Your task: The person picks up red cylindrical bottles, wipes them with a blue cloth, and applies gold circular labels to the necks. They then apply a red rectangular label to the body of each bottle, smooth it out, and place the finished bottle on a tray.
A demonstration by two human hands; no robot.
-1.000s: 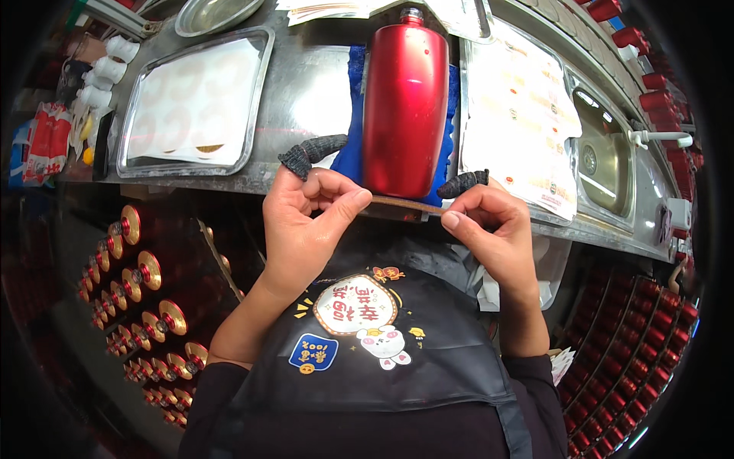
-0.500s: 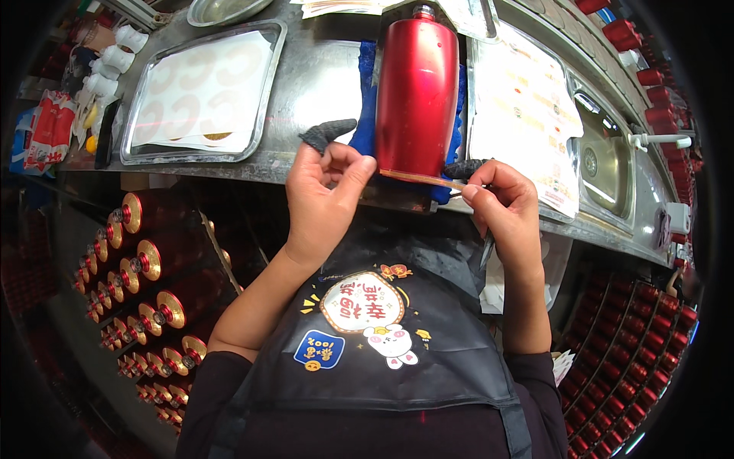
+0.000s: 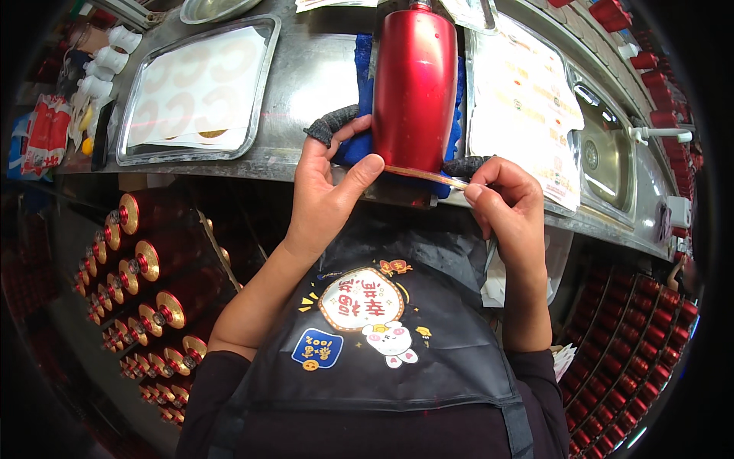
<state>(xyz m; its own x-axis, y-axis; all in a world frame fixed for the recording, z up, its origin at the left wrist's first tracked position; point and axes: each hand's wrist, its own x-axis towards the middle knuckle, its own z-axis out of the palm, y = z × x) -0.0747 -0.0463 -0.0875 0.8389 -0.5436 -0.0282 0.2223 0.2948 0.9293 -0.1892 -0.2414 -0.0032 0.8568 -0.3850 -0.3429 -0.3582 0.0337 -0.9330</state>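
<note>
A glossy red bottle [image 3: 415, 84] lies on its side on a blue cloth [image 3: 363, 76], its base toward me and its neck pointing away. A thin gold strip [image 3: 428, 177] runs along the rim of the base. My right hand [image 3: 511, 199] pinches the strip's free right end between thumb and fingers. My left hand [image 3: 325, 187] grips the base's left edge, thumb on the rim at the strip's left end and fingers against the side. Black wraps cover an index finger on each hand.
To the left is a metal tray [image 3: 264, 84] with a white sheet of pale C-shaped stickers. Printed sheets [image 3: 520, 115] lie right of the bottle, before a sink [image 3: 608, 164]. Racked red bottles with gold bases [image 3: 170, 310] stand below left; more red bottles [image 3: 634, 359] are below right.
My left thumb has moved right onto the base's rim, and the left fingers have come against the bottle's side. The right hand still pinches the strip, slightly lowered at its end.
</note>
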